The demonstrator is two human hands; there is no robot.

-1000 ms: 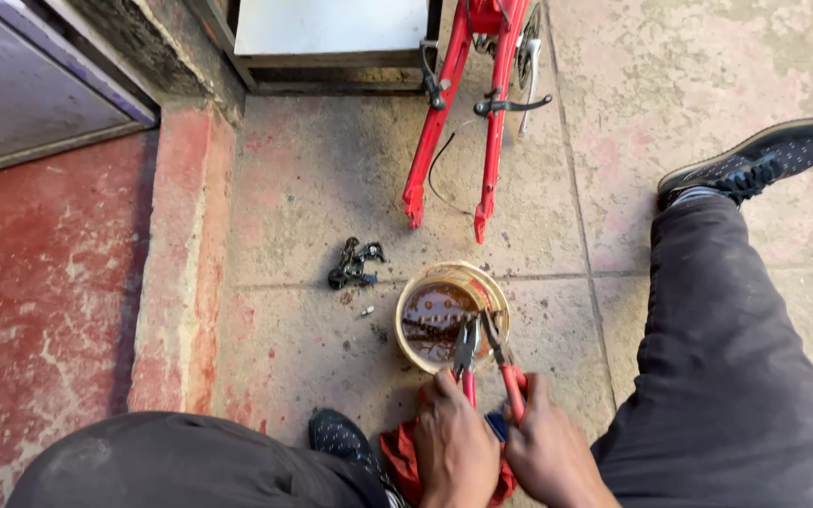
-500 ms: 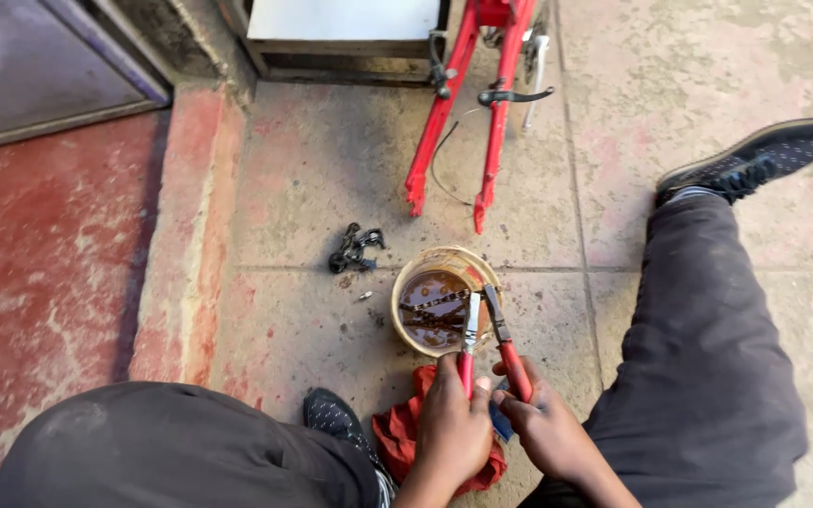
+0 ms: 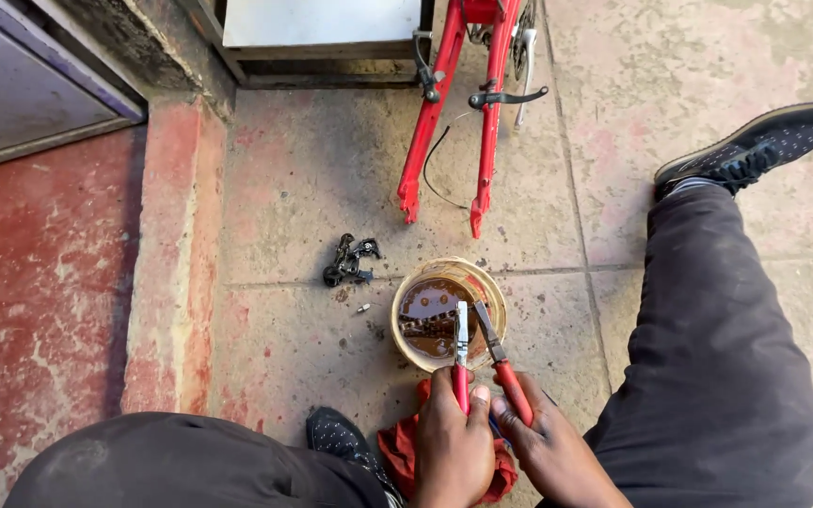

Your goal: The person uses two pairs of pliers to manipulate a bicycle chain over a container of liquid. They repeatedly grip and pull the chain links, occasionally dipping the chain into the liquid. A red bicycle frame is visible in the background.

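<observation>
Head view: left hand (image 3: pixel 451 442), right hand (image 3: pixel 543 450) grip pliers (image 3: pixel 479 350) (handles spread).

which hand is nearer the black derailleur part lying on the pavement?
Left. The left hand is below and right of the black derailleur part; the right hand sits farther right, both holding red-handled pliers.

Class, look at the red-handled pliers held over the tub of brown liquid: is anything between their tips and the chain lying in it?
Nothing solid shows between the pliers and the chain; only the murky brown liquid in the tub partly covers it.
</observation>
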